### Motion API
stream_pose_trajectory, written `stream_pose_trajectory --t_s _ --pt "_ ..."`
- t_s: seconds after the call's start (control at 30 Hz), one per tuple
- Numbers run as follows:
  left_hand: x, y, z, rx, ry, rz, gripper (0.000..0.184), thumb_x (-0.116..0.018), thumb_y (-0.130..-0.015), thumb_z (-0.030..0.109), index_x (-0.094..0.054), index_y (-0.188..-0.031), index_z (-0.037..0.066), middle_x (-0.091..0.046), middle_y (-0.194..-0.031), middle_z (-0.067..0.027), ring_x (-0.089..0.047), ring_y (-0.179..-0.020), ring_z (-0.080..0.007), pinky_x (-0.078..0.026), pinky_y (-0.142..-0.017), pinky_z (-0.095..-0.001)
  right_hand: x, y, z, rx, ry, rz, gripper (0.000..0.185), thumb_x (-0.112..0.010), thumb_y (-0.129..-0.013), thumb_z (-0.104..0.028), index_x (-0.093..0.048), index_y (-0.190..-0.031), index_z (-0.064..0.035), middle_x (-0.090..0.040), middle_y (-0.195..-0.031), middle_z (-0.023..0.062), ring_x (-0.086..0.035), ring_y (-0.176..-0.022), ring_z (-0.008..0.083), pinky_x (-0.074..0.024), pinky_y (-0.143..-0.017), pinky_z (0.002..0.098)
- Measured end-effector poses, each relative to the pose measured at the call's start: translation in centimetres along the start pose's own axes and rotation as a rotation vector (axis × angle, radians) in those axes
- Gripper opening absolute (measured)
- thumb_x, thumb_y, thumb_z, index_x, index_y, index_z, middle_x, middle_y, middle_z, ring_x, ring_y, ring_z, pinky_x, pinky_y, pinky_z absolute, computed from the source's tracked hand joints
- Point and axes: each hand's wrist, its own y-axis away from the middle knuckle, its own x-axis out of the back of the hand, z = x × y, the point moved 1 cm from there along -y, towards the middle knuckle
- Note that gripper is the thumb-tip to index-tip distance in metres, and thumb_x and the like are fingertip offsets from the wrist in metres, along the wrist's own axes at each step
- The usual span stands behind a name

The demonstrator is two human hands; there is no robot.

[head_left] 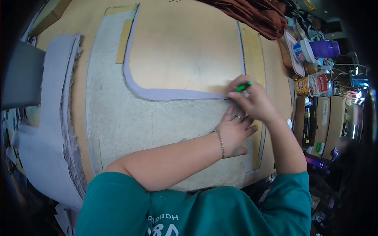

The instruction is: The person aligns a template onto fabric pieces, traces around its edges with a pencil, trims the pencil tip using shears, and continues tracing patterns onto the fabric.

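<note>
A large grey U-shaped pattern template (pixel 130 126), edged with yellowish tape, lies on lavender fabric (pixel 157 94). A strip of the fabric shows along the template's inner curve. My left hand (pixel 236 131) rests flat on the template's right part, fingers spread, with a ring and a bracelet on it. Just above it, my right hand (pixel 258 100) is closed around a green pen (pixel 243 86). That hand is at the inner right corner of the template, where the fabric strip narrows. The pen's tip is hidden by my fingers.
At the left lies a stack of cut lavender fabric (pixel 59 86) beside a grey object (pixel 21 74). Brown cloth (pixel 256 15) is bunched at the far right. Along the right edge stand a white tub (pixel 303 51), a purple container (pixel 325 48) and cardboard boxes (pixel 334 118).
</note>
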Motion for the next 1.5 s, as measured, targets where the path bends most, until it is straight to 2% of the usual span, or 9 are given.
stream_pose_trajectory --t_s 0.07,0.4,0.7,0.73,0.83,1.07,1.17,1.27,1.5 --pt "0.2 0.1 0.1 -0.003 -0.049 0.06 0.066 -0.055 -0.07 0.052 -0.039 -0.126 0.021 -0.027 -0.135 -0.0067 -0.013 -0.128 -0.0311 -0.014 -0.096 -0.0589 2.7 0.7 3.4 -0.128 -0.16 0.006 0.015 -0.061 -0.077 -0.014 -0.051 -0.081 -0.004 -0.056 -0.076 0.0045 -0.054 -0.074 0.0134 -0.0423 -0.068 0.0282" --pt "0.7 -0.1 0.5 -0.003 -0.075 0.102 0.066 -0.055 -0.069 0.054 -0.041 -0.124 0.021 -0.028 -0.133 -0.0049 -0.012 -0.128 -0.0301 -0.019 -0.094 -0.0585 8.9 -12.6 9.5 -0.134 0.04 0.118 0.014 -0.058 -0.081 -0.014 -0.047 -0.088 -0.0076 -0.053 -0.077 -0.0006 -0.05 -0.07 0.0077 -0.041 -0.067 0.0224" --pt "1.7 -0.1 0.1 0.004 -0.006 0.124 0.049 -0.06 -0.071 0.04 -0.05 -0.113 0.017 -0.035 -0.128 -0.0051 -0.024 -0.123 -0.0265 -0.025 -0.091 -0.0552 7.7 -16.3 16.2 0.058 -0.931 0.771 0.017 -0.057 -0.082 -0.017 -0.046 -0.09 -0.0072 -0.059 -0.078 0.0051 -0.056 -0.075 0.0134 -0.0446 -0.065 0.0267" --pt "2.1 -0.3 -0.1 0.005 -0.002 0.114 0.045 -0.06 -0.072 0.037 -0.051 -0.11 0.016 -0.037 -0.126 -0.0051 -0.027 -0.122 -0.0261 -0.027 -0.09 -0.0547 7.9 -16.3 16.5 0.025 -0.915 0.734 0.016 -0.056 -0.083 -0.019 -0.044 -0.087 -0.0102 -0.059 -0.091 0.0076 -0.056 -0.083 0.0167 -0.0421 -0.074 0.0333" --pt "3.8 -1.9 -1.6 0.097 0.005 0.25 0.033 -0.056 -0.076 0.03 -0.053 -0.105 0.013 -0.043 -0.121 -0.0061 -0.035 -0.116 -0.0257 -0.031 -0.087 -0.0515 7.6 -16.2 16.4 -0.032 -0.784 0.784 0.016 -0.055 -0.084 -0.019 -0.043 -0.087 -0.009 -0.056 -0.082 0.0054 -0.056 -0.082 0.0178 -0.0436 -0.072 0.0308" --pt "6.7 -12.6 -9.5 0.141 -0.224 0.467 0.034 -0.047 -0.081 0.027 -0.051 -0.11 0.011 -0.041 -0.125 -0.0078 -0.032 -0.12 -0.0293 -0.03 -0.092 -0.0467 7.8 -16.5 16.7 0.075 -1.227 0.795 0.022 -0.055 -0.083 -0.019 -0.043 -0.091 -0.0027 -0.053 -0.084 0.0091 -0.059 -0.073 0.0228 -0.0507 -0.066 0.0324" --pt "7.3 -14.0 -10.0 0.157 -0.287 0.432 0.052 -0.049 -0.077 0.044 -0.047 -0.118 0.011 -0.037 -0.13 -0.0096 -0.028 -0.123 -0.0291 -0.025 -0.097 -0.0462 8.1 -15.2 16.0 -0.015 -1.208 0.814 0.02 -0.057 -0.082 -0.02 -0.046 -0.09 -0.0055 -0.056 -0.079 0.0075 -0.059 -0.072 0.0211 -0.0498 -0.063 0.0305" --pt "6.8 -13.2 -9.9 0.163 -0.331 0.376 0.082 -0.053 -0.063 0.067 -0.042 -0.124 0.013 -0.032 -0.133 -0.0116 -0.024 -0.126 -0.0288 -0.02 -0.1 -0.0463 9.1 -12.3 19.6 -0.011 -0.644 1.038 0.019 -0.06 -0.08 -0.018 -0.047 -0.086 -0.0065 -0.057 -0.076 0.0051 -0.057 -0.065 0.0134 -0.0454 -0.053 0.0226" --pt "7.0 -13.5 -9.2 0.195 -0.373 0.31 0.091 -0.056 -0.056 0.069 -0.041 -0.125 0.011 -0.029 -0.134 -0.0141 -0.02 -0.127 -0.0304 -0.018 -0.1 -0.0454 8.7 -9.7 20.7 -0.042 -0.333 1.099 0.023 -0.067 -0.072 -0.022 -0.055 -0.079 -0.0033 -0.059 -0.071 0.0065 -0.055 -0.062 0.0153 -0.0452 -0.061 0.0292"
